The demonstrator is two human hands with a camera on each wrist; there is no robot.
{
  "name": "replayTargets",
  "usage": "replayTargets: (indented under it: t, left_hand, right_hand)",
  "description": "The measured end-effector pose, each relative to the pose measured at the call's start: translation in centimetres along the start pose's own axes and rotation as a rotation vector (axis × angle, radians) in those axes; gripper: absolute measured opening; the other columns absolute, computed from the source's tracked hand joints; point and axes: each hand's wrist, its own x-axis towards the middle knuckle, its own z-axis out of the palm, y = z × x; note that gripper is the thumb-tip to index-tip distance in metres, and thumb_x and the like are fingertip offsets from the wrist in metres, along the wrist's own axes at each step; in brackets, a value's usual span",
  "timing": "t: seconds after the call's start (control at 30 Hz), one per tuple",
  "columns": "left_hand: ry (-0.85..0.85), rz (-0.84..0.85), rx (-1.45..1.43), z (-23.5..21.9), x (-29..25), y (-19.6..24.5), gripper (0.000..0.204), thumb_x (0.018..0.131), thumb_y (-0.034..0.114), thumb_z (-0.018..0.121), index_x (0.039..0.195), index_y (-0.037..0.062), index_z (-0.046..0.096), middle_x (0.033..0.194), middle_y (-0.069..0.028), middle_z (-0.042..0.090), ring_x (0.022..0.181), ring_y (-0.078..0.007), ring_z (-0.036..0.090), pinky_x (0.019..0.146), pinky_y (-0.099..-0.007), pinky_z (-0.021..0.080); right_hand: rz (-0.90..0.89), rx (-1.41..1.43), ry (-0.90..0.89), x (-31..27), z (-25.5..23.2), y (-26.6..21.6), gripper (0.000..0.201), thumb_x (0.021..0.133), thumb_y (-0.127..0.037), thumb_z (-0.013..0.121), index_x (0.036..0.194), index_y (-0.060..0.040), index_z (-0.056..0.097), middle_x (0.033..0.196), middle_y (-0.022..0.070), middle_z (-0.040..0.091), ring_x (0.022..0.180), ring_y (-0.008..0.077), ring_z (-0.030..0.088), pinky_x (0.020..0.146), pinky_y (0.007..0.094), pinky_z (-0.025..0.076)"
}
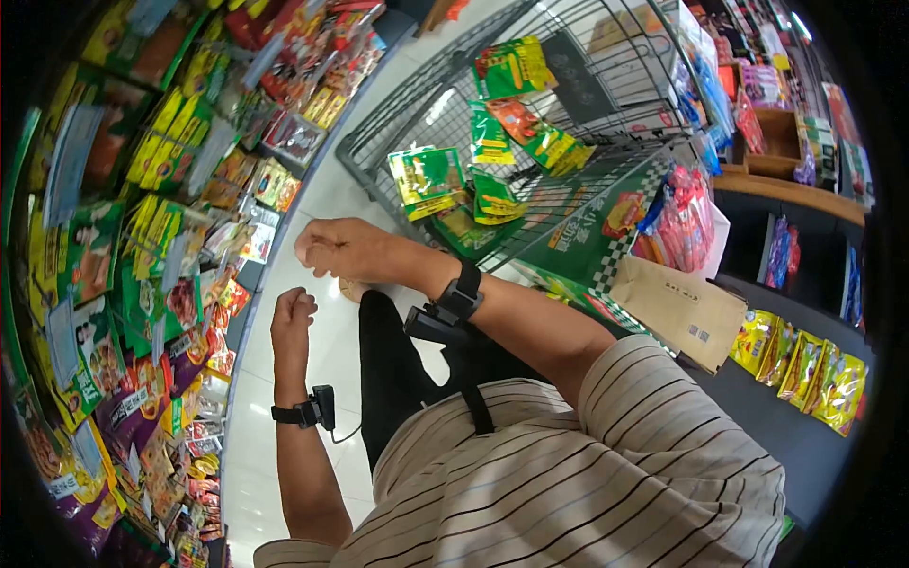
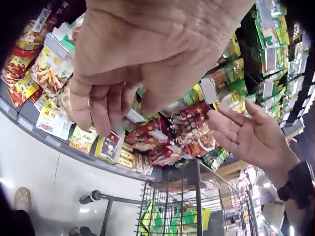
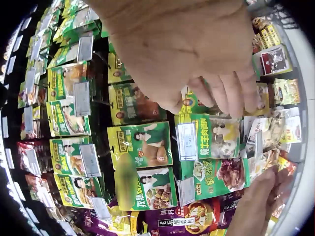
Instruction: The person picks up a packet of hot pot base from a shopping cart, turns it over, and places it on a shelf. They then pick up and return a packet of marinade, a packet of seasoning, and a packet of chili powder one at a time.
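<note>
In the head view my left hand [image 1: 292, 327] is raised beside the shelf rack, its fingers loosely bent and holding nothing. Farther forward, my right hand [image 1: 348, 249] reaches across between the rack and the shopping cart, with relaxed fingers and no item in it. Green-and-yellow seasoning packets [image 3: 142, 142] hang in rows in front of the right hand in the right wrist view. Several green and yellow packets [image 1: 431, 177] lie in the wire shopping cart [image 1: 379, 180]. From the left wrist view, the right palm [image 2: 258, 140] shows bare, fingers spread.
Price tags [image 3: 187, 142] stick out from the rack among the packets. Purple packets [image 1: 133, 407] hang lower down. Right of the cart stand a brown paper bag [image 1: 677, 312], pink packages [image 1: 684, 222] and a dark shelf with yellow packets [image 1: 800, 364]. White floor tiles [image 1: 275, 379] run between.
</note>
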Motion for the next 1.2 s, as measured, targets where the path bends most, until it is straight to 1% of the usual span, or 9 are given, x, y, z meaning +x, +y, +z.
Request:
replayTargets:
  t: [0.27, 0.5, 0.53, 0.63, 0.73, 0.83, 0.97, 1.1, 1.2]
  left_hand:
    - [0.016, 0.087, 0.203, 11.3, 2.3, 5.8, 0.056, 0.098, 0.038, 0.058, 0.134, -0.0033, 0.05, 0.118, -0.0132, 0.064, 0.104, -0.0204, 0.062, 0.087, -0.0351, 0.05]
    - [0.044, 0.132, 0.609, 17.5, 6.1, 7.2, 0.072, 0.096, 0.052, 0.055, 0.128, -0.0124, 0.049, 0.113, -0.025, 0.064, 0.1, -0.0313, 0.064, 0.086, -0.0387, 0.05]
    - [0.032, 0.06, 0.66, 18.1, 6.8, 7.4, 0.074, 0.095, 0.052, 0.055, 0.129, -0.013, 0.048, 0.117, -0.0298, 0.062, 0.107, -0.0369, 0.061, 0.091, -0.0417, 0.048]
    - [0.036, -0.114, 0.792, 19.6, 7.7, 8.9, 0.074, 0.095, 0.052, 0.052, 0.125, -0.0154, 0.044, 0.12, -0.0412, 0.057, 0.117, -0.0508, 0.056, 0.101, -0.05, 0.044]
    - [0.03, -0.076, 0.878, 19.2, 9.0, 6.5, 0.068, 0.097, 0.05, 0.049, 0.121, -0.0132, 0.045, 0.118, -0.04, 0.059, 0.115, -0.0514, 0.057, 0.1, -0.0515, 0.044]
    - [0.048, -0.215, 0.902, 19.2, 10.4, 5.1, 0.063, 0.099, 0.048, 0.046, 0.12, -0.0113, 0.043, 0.116, -0.0392, 0.06, 0.112, -0.0512, 0.059, 0.099, -0.0527, 0.045]
    - [0.037, -0.289, 0.945, 19.1, 10.3, 4.9, 0.062, 0.099, 0.047, 0.045, 0.118, -0.0118, 0.041, 0.113, -0.0393, 0.061, 0.11, -0.0507, 0.06, 0.098, -0.0526, 0.046]
    - [0.063, -0.278, 0.941, 18.9, 10.3, 4.2, 0.059, 0.1, 0.046, 0.046, 0.112, -0.0117, 0.042, 0.106, -0.0384, 0.063, 0.105, -0.0503, 0.063, 0.095, -0.0524, 0.048]
    - [0.021, -0.278, 0.955, 18.8, 9.8, 5.0, 0.057, 0.1, 0.045, 0.047, 0.109, -0.0111, 0.042, 0.103, -0.0377, 0.064, 0.102, -0.0499, 0.064, 0.093, -0.0522, 0.05]
  right_hand:
    - [-0.019, 0.032, 0.099, -6.6, -12.5, -1.1, 0.03, 0.095, -0.029, 0.057, 0.11, -0.004, 0.062, 0.1, 0.006, 0.067, 0.087, 0.0148, 0.068, 0.073, 0.0279, 0.054]
    - [-0.083, 0.006, 0.329, -10.5, -26.9, -3.1, 0.032, 0.093, -0.027, 0.057, 0.106, 0.0012, 0.063, 0.092, 0.0094, 0.068, 0.079, 0.018, 0.069, 0.068, 0.0299, 0.056]
    - [-0.08, 0.024, 0.347, -10.6, -29.0, -2.9, 0.032, 0.093, -0.027, 0.058, 0.107, 0.0011, 0.063, 0.093, 0.0098, 0.068, 0.08, 0.0185, 0.069, 0.069, 0.0305, 0.056]
    - [-0.071, 0.085, 0.428, -11.6, -33.8, -3.5, 0.034, 0.096, -0.028, 0.058, 0.111, 0.0014, 0.062, 0.098, 0.0104, 0.069, 0.085, 0.0191, 0.069, 0.073, 0.0314, 0.057]
    - [-0.081, 0.207, 0.477, -11.2, -38.4, -1.8, 0.035, 0.096, -0.026, 0.059, 0.119, 0.0013, 0.057, 0.104, 0.0125, 0.067, 0.088, 0.0205, 0.069, 0.076, 0.0334, 0.057]
    - [-0.025, 0.322, 0.559, -10.1, -42.2, 0.6, 0.037, 0.095, -0.024, 0.06, 0.123, -0.0001, 0.053, 0.106, 0.0121, 0.064, 0.09, 0.0225, 0.069, 0.078, 0.0343, 0.057]
    - [0.148, 0.284, 0.622, -9.1, -46.4, 3.9, 0.029, 0.094, -0.026, 0.058, 0.114, -0.0047, 0.055, 0.103, 0.0112, 0.064, 0.092, 0.0222, 0.07, 0.076, 0.0361, 0.058]
    - [0.084, 0.365, 0.725, -7.2, -50.7, 8.4, 0.035, 0.092, -0.02, 0.06, 0.118, 0.0038, 0.056, 0.099, 0.0173, 0.065, 0.084, 0.0275, 0.071, 0.07, 0.0403, 0.061]
    - [0.194, 0.125, 0.887, -5.9, -52.3, 9.5, 0.033, 0.09, -0.018, 0.062, 0.113, 0.0056, 0.059, 0.095, 0.0177, 0.066, 0.089, 0.0293, 0.072, 0.069, 0.0383, 0.061]
